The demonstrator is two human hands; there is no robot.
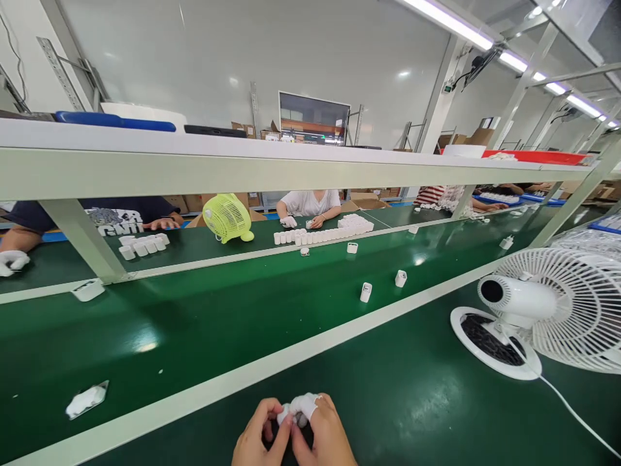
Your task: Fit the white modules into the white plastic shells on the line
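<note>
At the bottom centre, my left hand (262, 435) and my right hand (324, 428) meet over the dark green table (388, 382). Both are closed, fingertips together at a small white and greyish item (301, 419) that the fingers largely hide, so I cannot make out what it is. White material covers some fingers of my right hand. Beyond the pale strip (272, 364), two white box-shaped pieces, one (365, 292) nearer and one (400, 278) farther, stand on the green belt (233, 310). A white item on a flat piece (87, 400) lies at the lower left.
A white fan (521, 304) with a trailing cable stands at the right. A long shelf beam (291, 169) crosses above the belt. Opposite are a green fan (227, 217), rows of white pieces (325, 234) and several people, one in a white shirt (310, 203).
</note>
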